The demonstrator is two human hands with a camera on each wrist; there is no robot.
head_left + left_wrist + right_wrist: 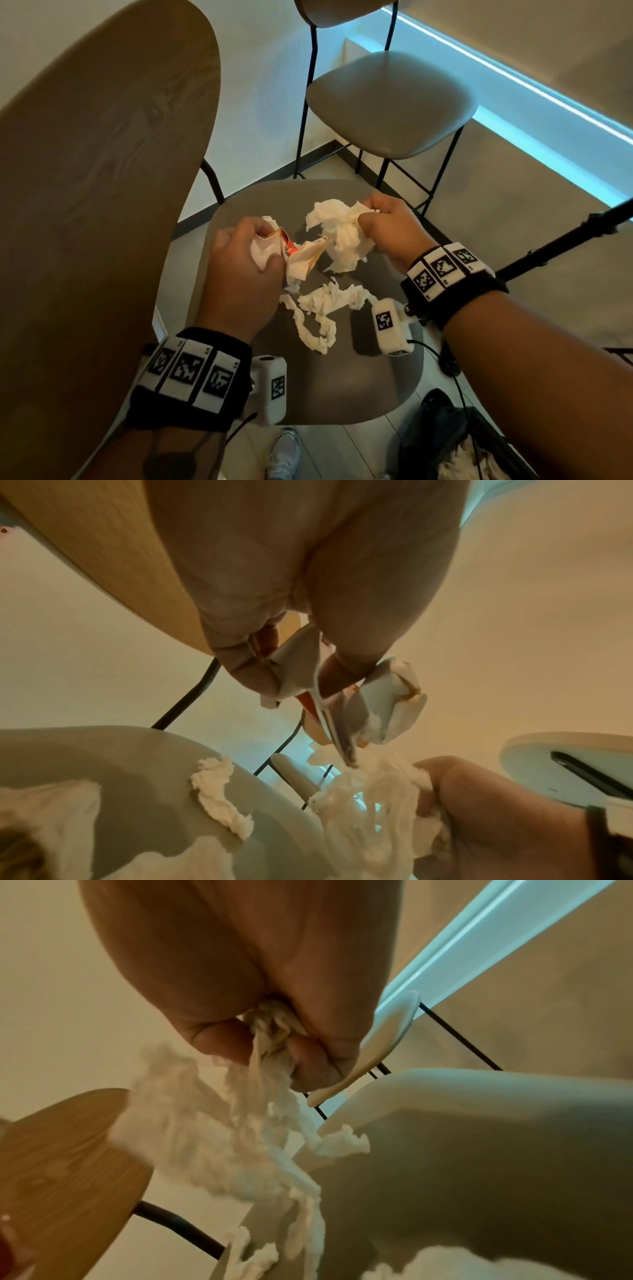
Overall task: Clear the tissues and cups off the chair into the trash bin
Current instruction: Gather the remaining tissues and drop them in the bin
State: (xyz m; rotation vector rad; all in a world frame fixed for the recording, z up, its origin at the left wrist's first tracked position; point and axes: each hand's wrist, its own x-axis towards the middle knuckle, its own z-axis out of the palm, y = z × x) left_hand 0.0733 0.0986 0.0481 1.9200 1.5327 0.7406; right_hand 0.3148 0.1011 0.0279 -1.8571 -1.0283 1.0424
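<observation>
Step in hand: gathering, judged from both hands being full above the chair seat (383,373); nothing here shows a drop into a bin yet
Left hand (239,270): centre-left of the head view; fingers and thumb curled round a crushed paper cup (301,258) with an orange-red patch, some white tissue bunched in with it; the left wrist view shows the flattened cup pinched between thumb and fingers
Right hand (387,229): right of centre; fingertips closed on a crumpled white tissue wad (342,236), which hangs from the pinch just above the seat
Still on the seat: a twisted tissue strip (318,308), lower centre, between the two wrists and touching neither hand
Trash bin: a dark bag-like shape (442,442) with pale contents at the lower right may be it; cannot tell
Next move, as a judgement: either scoop the loose strip with spare fingers without loosening either grip, or carry both loads to the bin first; the tissue is light and ragged, so trailing ends could snag or shed
</observation>
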